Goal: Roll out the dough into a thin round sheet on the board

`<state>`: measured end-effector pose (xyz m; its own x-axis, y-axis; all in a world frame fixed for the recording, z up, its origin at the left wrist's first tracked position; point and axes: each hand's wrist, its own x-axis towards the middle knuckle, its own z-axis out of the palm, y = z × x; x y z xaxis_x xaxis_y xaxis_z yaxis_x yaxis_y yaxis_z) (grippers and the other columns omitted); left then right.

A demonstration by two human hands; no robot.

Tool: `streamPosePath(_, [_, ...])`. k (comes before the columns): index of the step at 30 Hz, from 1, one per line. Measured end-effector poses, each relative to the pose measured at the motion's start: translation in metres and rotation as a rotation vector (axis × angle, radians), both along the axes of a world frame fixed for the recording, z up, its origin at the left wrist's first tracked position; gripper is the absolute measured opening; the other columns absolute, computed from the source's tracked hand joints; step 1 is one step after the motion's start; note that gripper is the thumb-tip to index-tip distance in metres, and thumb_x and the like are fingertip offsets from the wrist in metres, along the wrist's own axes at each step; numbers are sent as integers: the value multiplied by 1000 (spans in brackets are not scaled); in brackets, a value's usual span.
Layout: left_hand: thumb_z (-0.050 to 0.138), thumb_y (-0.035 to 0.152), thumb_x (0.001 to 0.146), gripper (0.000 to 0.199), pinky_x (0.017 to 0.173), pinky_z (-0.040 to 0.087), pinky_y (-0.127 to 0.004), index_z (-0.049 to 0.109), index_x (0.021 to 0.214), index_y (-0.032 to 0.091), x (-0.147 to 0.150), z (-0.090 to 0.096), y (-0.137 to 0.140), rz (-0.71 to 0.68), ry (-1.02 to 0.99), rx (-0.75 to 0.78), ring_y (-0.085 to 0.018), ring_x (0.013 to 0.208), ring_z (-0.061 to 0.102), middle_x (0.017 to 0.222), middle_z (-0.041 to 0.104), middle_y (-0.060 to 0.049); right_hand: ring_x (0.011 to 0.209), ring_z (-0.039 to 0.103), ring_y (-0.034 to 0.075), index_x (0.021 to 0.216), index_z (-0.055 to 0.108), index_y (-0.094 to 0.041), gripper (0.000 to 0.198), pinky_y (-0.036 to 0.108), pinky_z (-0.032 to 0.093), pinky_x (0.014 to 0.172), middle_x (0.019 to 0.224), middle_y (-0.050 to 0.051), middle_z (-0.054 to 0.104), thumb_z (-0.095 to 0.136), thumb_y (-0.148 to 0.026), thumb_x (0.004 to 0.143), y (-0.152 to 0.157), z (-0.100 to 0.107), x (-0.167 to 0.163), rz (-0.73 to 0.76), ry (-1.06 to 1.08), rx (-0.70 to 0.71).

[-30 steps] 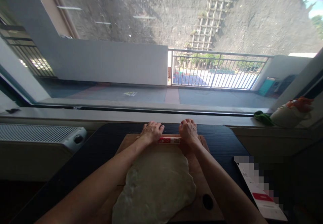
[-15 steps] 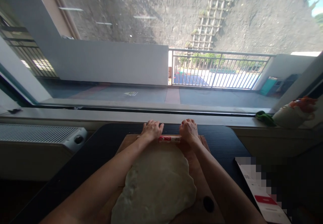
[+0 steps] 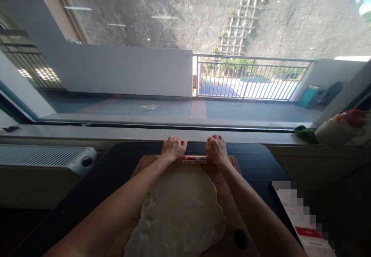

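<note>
A wide, thin sheet of dough (image 3: 179, 210) with an uneven edge lies on a wooden board (image 3: 232, 195). Across the board's far end, at the top of the dough, is a rolling pin (image 3: 194, 159) with a red and white printed label. My left hand (image 3: 174, 148) is on the pin's left part, fingers curled forward over it, thumb pointing inward. On its right part, my right hand (image 3: 216, 148) is closed, knuckles up. The hands and wrists hide both ends of the pin. Both forearms reach over the sides of the board.
Under the board is a black table (image 3: 255, 164) against a windowsill (image 3: 139, 132). A radiator (image 3: 46, 160) stands at left. On the sill at right are a green cloth (image 3: 306, 134) and a pale pot (image 3: 336, 129). A white and red box (image 3: 304, 226) lies at lower right.
The pin has turned slightly, showing a different part of its label. Both hands stay at the board's far end. The view has shifted a little.
</note>
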<state>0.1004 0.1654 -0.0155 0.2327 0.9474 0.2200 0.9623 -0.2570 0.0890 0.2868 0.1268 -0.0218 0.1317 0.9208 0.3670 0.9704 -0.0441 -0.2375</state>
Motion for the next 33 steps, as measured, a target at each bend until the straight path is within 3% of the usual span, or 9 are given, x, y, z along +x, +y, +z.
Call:
streamPosePath(7, [25, 54, 88, 49, 92, 36, -43, 63, 100, 25, -6, -13, -18, -58, -19, 61, -25, 110, 49, 110, 63, -6, 106, 42, 23, 92, 64, -21, 32, 34, 29, 89, 106, 9, 58, 34, -32, 91, -32, -9, -1, 114, 12, -39])
streamPosePath(12, [26, 52, 88, 49, 85, 40, -40, 64, 96, 21, -1, -11, 10, 12, -10, 14, -26, 105, 52, 106, 64, -10, 103, 45, 25, 98, 64, -17, 29, 35, 33, 84, 106, 12, 57, 41, -30, 86, 3, -8, 4, 21, 26, -139])
streamPosePath(16, [29, 44, 89, 44, 83, 40, -39, 65, 89, 19, 4, -7, 29, 15, -14, 108, -27, 102, 53, 99, 65, -11, 101, 45, 24, 97, 64, -16, 28, 34, 32, 85, 104, 12, 58, 40, -24, 86, 25, -5, 7, 22, -18, -40])
streamPosePath(19, [31, 38, 88, 40, 83, 40, -38, 65, 83, 17, 5, -6, 25, -13, -28, 195, -26, 99, 54, 95, 66, -11, 102, 45, 23, 98, 64, -16, 27, 33, 32, 86, 104, 11, 58, 40, -20, 86, 20, -4, 6, 46, -16, 24])
streamPosePath(26, [32, 42, 89, 40, 90, 36, -38, 66, 85, 22, -10, -11, -44, -126, -132, 187, -23, 100, 55, 96, 68, -7, 101, 46, 20, 96, 61, -20, 24, 30, 35, 84, 103, 8, 58, 38, -24, 91, -49, -12, -3, 172, 100, 80])
streamPosePath(30, [34, 37, 90, 36, 103, 26, -44, 65, 101, 22, -27, -13, -98, -247, -245, 165, -24, 113, 51, 111, 65, -6, 109, 43, 21, 92, 60, -22, 25, 34, 30, 93, 104, 6, 57, 36, -24, 93, -99, -17, -9, 253, 83, 150])
streamPosePath(33, [37, 36, 89, 35, 105, 28, -42, 63, 108, 23, -50, -11, -127, -301, -428, 76, -21, 115, 51, 116, 63, -3, 109, 44, 20, 103, 58, -23, 22, 35, 27, 96, 108, 5, 58, 38, -24, 92, -129, -19, -7, 350, 92, 153])
